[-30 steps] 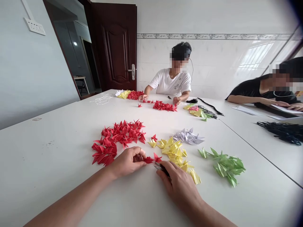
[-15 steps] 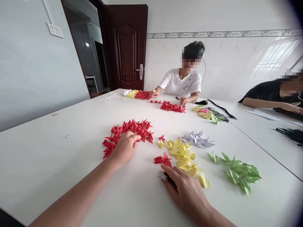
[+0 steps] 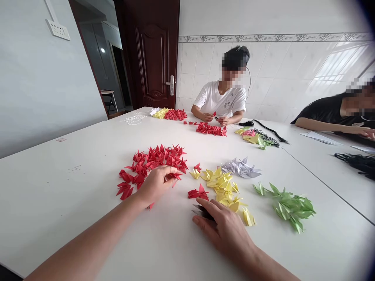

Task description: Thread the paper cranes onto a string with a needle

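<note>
Our left hand (image 3: 156, 183) had just left the small red pair (image 3: 198, 192) and come up at the near edge of the red origami pile (image 3: 159, 156), where its fingertips had closed on one red paper crane (image 3: 174, 176). That grip was narrow, a pinch between thumb and fingers. The change meant, as we judged it, that a single crane had been picked out, while the pair lay free on the white worktop (image 3: 93, 218).

Our right hand (image 3: 227, 226) had barely shifted. It rested just near of the pair, curled around small dark-handled snips (image 3: 205, 212), their two pointed blades a little apart and aimed left.

The yellow origami pile (image 3: 224, 187) spread just right of the pair, with the lavender origami pile (image 3: 241, 168) beyond its far end and the green origami pile (image 3: 293, 207) farther right. One lone red crane (image 3: 197, 167) sat between the red and yellow groups.

Across from us, a person in a white T-shirt (image 3: 224, 99) had raised both hands together around a small red piece (image 3: 214, 114), behind the far red pile (image 3: 211, 129).
</note>
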`<action>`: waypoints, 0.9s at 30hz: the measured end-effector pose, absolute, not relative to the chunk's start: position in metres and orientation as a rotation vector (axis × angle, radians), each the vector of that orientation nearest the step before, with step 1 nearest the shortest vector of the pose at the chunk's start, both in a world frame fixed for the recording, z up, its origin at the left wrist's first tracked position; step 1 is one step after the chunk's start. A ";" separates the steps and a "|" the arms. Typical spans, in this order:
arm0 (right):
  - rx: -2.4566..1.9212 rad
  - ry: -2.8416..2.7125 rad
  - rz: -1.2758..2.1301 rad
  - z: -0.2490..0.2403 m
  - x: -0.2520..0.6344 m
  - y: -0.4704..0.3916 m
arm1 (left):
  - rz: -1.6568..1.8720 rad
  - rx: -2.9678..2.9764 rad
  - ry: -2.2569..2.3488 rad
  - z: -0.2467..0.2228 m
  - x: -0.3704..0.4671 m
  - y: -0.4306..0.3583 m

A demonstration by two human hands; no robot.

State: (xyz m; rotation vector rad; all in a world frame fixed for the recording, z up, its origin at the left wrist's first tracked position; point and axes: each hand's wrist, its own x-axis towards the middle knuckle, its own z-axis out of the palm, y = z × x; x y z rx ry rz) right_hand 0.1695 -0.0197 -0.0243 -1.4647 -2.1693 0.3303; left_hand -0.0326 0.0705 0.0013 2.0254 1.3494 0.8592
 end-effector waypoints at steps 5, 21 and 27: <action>-1.366 -2.019 0.433 -0.023 0.169 -0.019 | 0.760 1.810 1.045 -0.003 -0.021 0.056; -1.440 -1.994 0.433 -0.026 0.169 -0.015 | 0.685 1.879 0.890 -0.004 -0.014 0.043; -1.476 -1.996 0.418 -0.027 0.169 -0.014 | 0.692 1.875 0.906 -0.004 -0.014 0.044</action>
